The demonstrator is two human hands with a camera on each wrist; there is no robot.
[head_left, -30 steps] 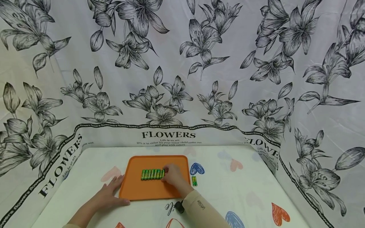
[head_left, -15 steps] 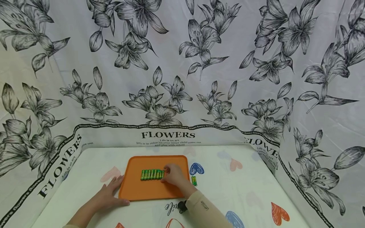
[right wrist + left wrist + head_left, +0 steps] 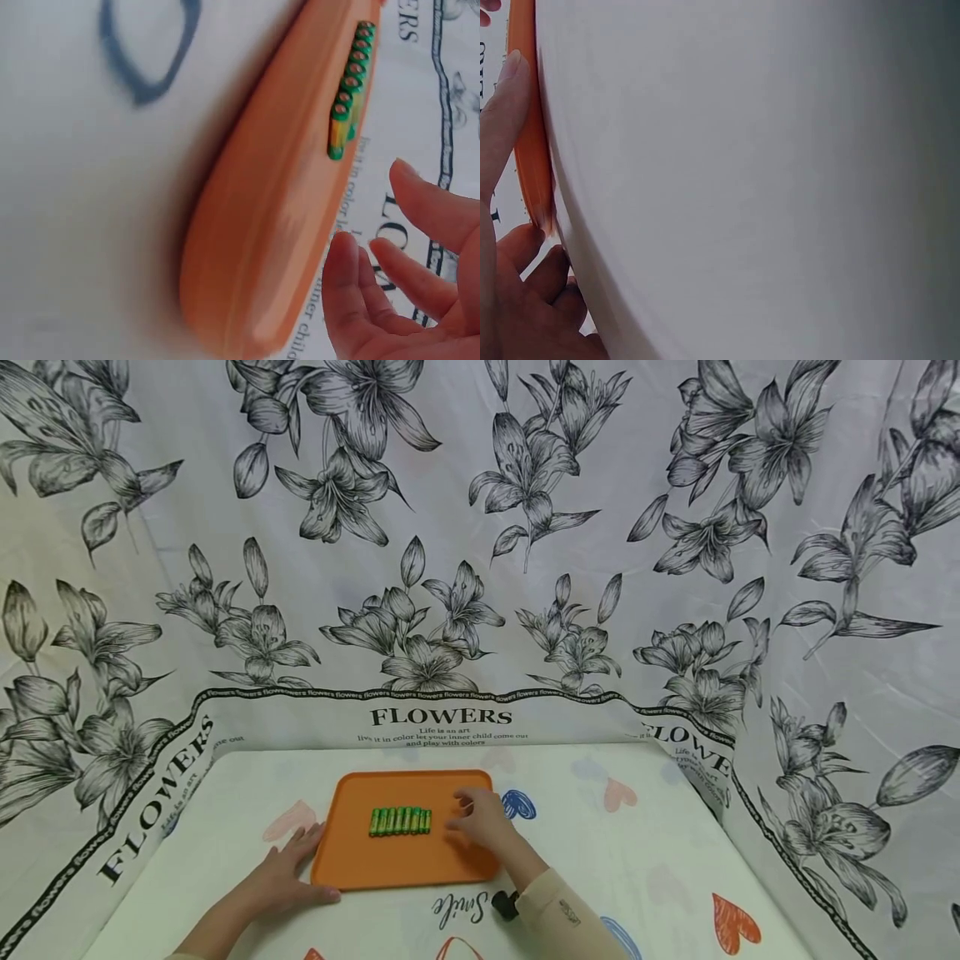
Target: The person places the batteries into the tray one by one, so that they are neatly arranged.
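An orange tray (image 3: 397, 868) lies on the table, with a row of several green batteries (image 3: 400, 821) standing out against its middle in the head view. My left hand (image 3: 281, 872) rests at the tray's left side, fingers along that edge and thumb at the near left corner. The left wrist view has its thumb (image 3: 508, 112) against the tray's rim. Over the right part of the tray is my right hand (image 3: 483, 822), fingers parted and holding nothing. In the right wrist view the batteries (image 3: 349, 82) line up side by side, apart from the fingers.
A white cloth (image 3: 637, 860) printed with hearts covers the table. Flower-patterned curtains (image 3: 450, 610) stand behind and at both sides. A small black object (image 3: 505, 905) sits at the right sleeve's cuff.
My right hand has come off the right end of the battery row and moved right, its fingers spreading. Its arm now covers the spot where two loose batteries lay. The left hand stays put.
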